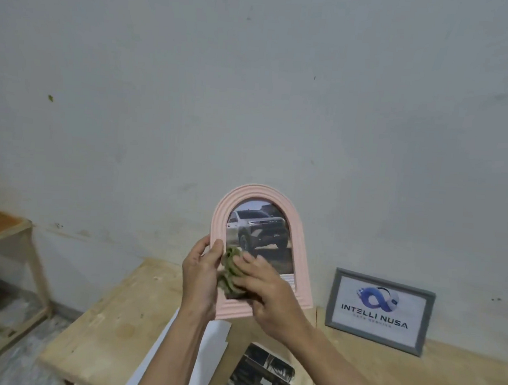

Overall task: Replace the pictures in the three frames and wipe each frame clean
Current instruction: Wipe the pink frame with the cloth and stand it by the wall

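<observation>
Left hand grips pink frame; right hand presses cloth on it

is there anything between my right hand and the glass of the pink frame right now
Yes, only the green cloth. The right hand presses it against the lower part of the pink frame, which the left hand holds upright by its left edge. Nothing else intervenes.
</observation>
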`<act>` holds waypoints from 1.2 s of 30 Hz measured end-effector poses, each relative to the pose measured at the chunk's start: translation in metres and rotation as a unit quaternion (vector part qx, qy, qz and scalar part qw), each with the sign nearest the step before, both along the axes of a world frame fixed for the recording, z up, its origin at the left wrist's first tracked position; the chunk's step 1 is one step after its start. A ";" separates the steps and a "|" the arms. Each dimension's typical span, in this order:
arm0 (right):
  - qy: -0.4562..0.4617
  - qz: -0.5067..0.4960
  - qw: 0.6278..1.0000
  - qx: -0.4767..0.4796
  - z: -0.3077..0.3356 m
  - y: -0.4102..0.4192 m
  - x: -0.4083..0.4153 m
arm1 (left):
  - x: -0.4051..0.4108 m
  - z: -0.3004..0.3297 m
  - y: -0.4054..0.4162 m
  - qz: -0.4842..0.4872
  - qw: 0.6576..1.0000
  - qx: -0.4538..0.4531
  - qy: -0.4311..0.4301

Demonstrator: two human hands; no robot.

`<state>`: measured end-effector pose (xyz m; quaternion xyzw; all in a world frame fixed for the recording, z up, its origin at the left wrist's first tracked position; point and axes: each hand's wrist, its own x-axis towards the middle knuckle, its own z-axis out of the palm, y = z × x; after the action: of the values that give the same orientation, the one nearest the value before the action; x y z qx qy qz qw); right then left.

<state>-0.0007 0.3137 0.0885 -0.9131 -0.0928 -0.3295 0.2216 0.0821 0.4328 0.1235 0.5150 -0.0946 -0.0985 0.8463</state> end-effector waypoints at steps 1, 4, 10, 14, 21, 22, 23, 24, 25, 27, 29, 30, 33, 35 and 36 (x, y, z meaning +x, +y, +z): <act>0.029 0.032 0.999 -0.023 -0.009 0.001 -0.008 | 0.003 -0.003 0.001 0.020 0.999 0.028 -0.016; 0.131 0.055 0.989 -0.032 -0.005 -0.012 -0.026 | 0.003 -0.017 -0.003 0.032 0.994 0.097 -0.035; -0.079 -0.153 0.984 0.039 0.069 -0.081 -0.002 | -0.009 -0.030 -0.029 -0.042 0.992 0.104 -0.058; 0.030 -0.094 0.995 0.000 0.026 -0.093 0.007 | -0.014 -0.033 -0.052 -0.026 0.996 0.083 -0.028; 0.281 0.064 0.941 0.176 -0.031 -0.092 -0.044 | 0.000 -0.066 -0.069 0.009 0.992 0.121 0.016; 0.277 0.068 0.931 0.228 -0.017 -0.105 -0.043 | -0.001 -0.072 -0.077 -0.001 0.991 0.132 0.016; 0.230 0.045 0.937 0.259 -0.003 -0.119 -0.037 | -0.005 -0.075 -0.085 -0.016 0.990 0.138 0.015; 0.152 -0.005 0.951 0.271 0.010 -0.140 -0.027 | -0.009 -0.076 -0.097 -0.029 0.990 0.138 0.016; 0.078 -0.052 0.961 0.259 0.021 -0.157 -0.013 | -0.013 -0.073 -0.107 -0.040 0.990 0.138 0.014; 0.018 -0.094 0.981 0.169 0.031 -0.179 0.014 | -0.019 -0.066 -0.134 -0.054 0.990 0.130 -0.004; 0.051 -0.036 0.993 0.098 0.018 -0.184 0.031 | -0.018 -0.059 -0.156 -0.029 0.993 0.110 -0.009; 0.073 -0.007 0.993 0.094 0.006 -0.180 0.031 | -0.015 -0.057 -0.161 -0.012 0.995 0.096 -0.002; 0.136 0.064 0.983 0.106 -0.031 -0.167 0.013 | 0.002 -0.060 -0.162 0.037 0.996 0.063 0.050; 0.197 0.123 0.966 0.116 -0.043 -0.166 -0.003 | 0.010 -0.072 -0.158 0.068 0.991 0.099 0.058; 0.249 0.144 0.948 0.135 -0.043 -0.172 -0.009 | 0.010 -0.078 -0.157 0.075 0.988 0.124 0.049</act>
<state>-0.0098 0.1415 0.0453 -0.9046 -0.1201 -0.0656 0.4036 0.0922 0.2757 0.0458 0.6159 -0.0014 -0.0706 0.7847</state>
